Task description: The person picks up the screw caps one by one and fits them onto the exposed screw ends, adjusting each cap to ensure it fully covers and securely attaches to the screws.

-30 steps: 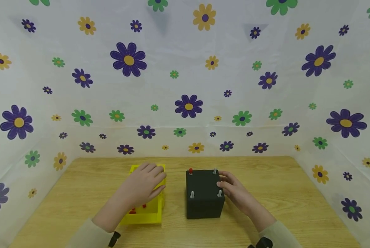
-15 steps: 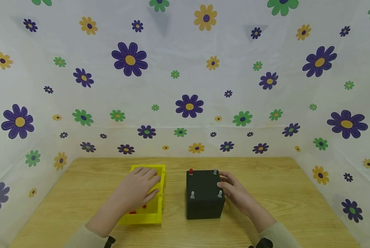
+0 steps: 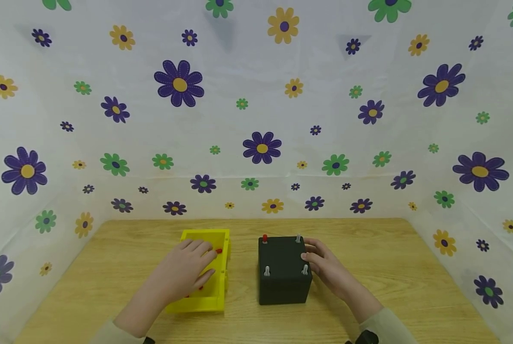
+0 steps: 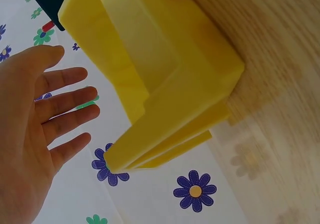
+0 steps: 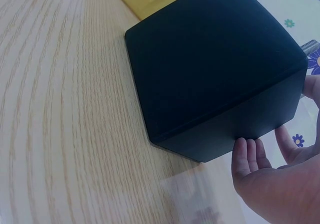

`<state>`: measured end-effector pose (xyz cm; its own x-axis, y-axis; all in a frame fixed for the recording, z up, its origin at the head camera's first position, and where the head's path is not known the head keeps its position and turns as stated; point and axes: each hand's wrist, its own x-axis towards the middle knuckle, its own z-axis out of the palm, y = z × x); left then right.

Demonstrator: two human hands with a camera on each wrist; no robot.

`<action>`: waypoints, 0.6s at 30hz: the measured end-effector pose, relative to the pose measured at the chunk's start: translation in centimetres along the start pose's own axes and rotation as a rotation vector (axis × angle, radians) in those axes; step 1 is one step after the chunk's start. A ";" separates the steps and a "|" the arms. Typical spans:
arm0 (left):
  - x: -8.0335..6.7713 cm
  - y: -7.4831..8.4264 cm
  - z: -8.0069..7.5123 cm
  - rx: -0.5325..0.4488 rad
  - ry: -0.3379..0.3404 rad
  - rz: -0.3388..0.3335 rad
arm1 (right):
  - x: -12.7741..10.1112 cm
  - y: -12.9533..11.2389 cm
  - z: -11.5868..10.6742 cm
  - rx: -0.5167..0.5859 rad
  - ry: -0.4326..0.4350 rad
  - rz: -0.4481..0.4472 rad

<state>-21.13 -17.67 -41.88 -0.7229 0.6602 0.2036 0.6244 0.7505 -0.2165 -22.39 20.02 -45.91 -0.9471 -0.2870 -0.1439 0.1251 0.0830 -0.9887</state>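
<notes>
My left hand (image 3: 183, 268) hovers over the yellow bin (image 3: 198, 304), palm down with its fingers relaxed. In the left wrist view nothing shows between its fingers (image 4: 70, 115), which stay apart from the bin's end wall. Small red pieces (image 3: 219, 251) lie in the bin, partly hidden by that hand. To the right stands a black box (image 3: 282, 286) with metal toggle switches (image 3: 267, 271) at its top corners. A red cap (image 3: 265, 237) sits on the back left one. My right hand (image 3: 325, 267) holds the box's right side, thumb on the top edge, fingertips against the side.
Bin and box stand apart on a wood-grain table (image 3: 390, 286). A white cloth (image 3: 222, 119) printed with purple, green and yellow flowers rises behind and along both sides.
My left hand has drawn back toward the near left over the bin, uncovering a red piece near its far right side. The right hand and black box have stayed in place.
</notes>
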 end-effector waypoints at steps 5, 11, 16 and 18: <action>-0.3 -0.1 0.3 -0.007 -0.004 -0.004 | 0.0 0.1 0.0 -0.001 -0.003 -0.003; -0.8 -0.2 0.7 -0.012 0.002 -0.015 | 0.1 0.2 -0.1 -0.002 -0.003 0.000; -1.2 -0.2 0.7 -0.026 0.003 -0.021 | 0.1 0.3 -0.2 0.004 -0.012 -0.007; -1.3 -0.2 0.7 -0.030 0.001 -0.021 | 0.1 0.3 -0.2 0.004 -0.014 -0.009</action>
<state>-20.51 -18.67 -42.77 -0.7353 0.6446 0.2092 0.6178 0.7645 -0.1839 -22.55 20.17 -46.22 -0.9440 -0.3010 -0.1351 0.1174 0.0762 -0.9902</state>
